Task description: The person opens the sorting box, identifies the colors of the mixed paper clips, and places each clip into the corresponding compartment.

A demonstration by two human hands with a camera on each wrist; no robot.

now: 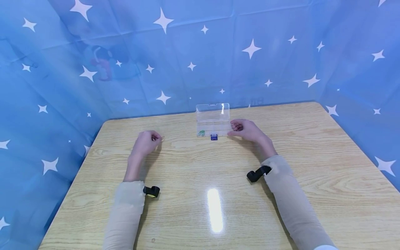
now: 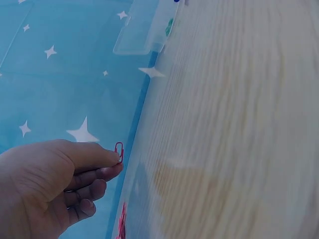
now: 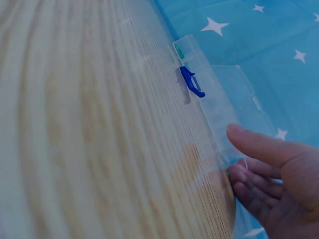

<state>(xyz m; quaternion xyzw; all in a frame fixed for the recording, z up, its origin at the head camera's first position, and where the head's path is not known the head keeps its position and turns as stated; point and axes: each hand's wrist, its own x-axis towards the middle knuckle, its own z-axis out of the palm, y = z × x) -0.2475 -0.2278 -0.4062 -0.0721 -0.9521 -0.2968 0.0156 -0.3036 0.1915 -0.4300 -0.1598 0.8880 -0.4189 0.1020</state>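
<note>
box (image 1: 213,119) sits on the counter (image 1: 200,194) near its far edge, abt centre, lid up behind it, latch (image 1: 214,137) on the front side facing the person. right hand (image 1: 245,130) rests just right of the box, touching its end. left hand (image 1: 145,142) well left of the box, w/ a paper clip (image 2: 119,150) at its fingertips. curtain (image 1: 200,52) behind and at both sides.

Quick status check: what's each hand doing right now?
Left hand pinches red paper clip. Right hand rests open beside clear box, lid up. Nothing between clip and box.
</note>
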